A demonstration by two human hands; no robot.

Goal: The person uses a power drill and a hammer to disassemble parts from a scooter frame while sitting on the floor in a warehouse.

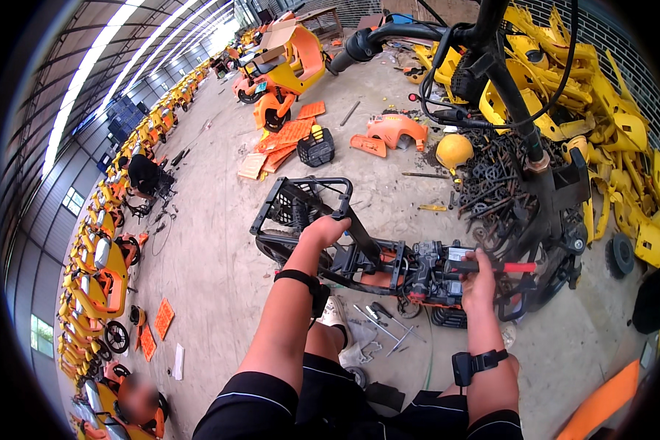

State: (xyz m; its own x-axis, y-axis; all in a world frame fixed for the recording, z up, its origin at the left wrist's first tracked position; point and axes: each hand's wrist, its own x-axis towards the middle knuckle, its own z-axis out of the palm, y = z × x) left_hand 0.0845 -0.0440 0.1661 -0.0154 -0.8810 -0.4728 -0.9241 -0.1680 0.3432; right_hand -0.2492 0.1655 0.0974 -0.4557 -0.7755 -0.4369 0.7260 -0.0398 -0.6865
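A stripped black electric scooter frame (378,253) stands in front of me, its handlebar (484,44) rising at the right. My left hand (325,232) is closed on a corner of the rear rack (301,192). My right hand (479,282) is over the floor of the frame, its fingers curled round a bar-like tool with a red end (519,268). The fingers partly hide the tool, and its exact kind cannot be made out. Left of that hand, a red-and-black cordless power tool (423,270) rests on the frame.
Hand tools (392,323) lie on the floor near my feet. Metal parts (491,172) are heaped beyond the frame, with yellow body panels (623,169) piled at the right wall. Orange panels (290,136) and a black basket (316,148) lie ahead. Scooters (95,293) line the left; a person (145,176) crouches there.
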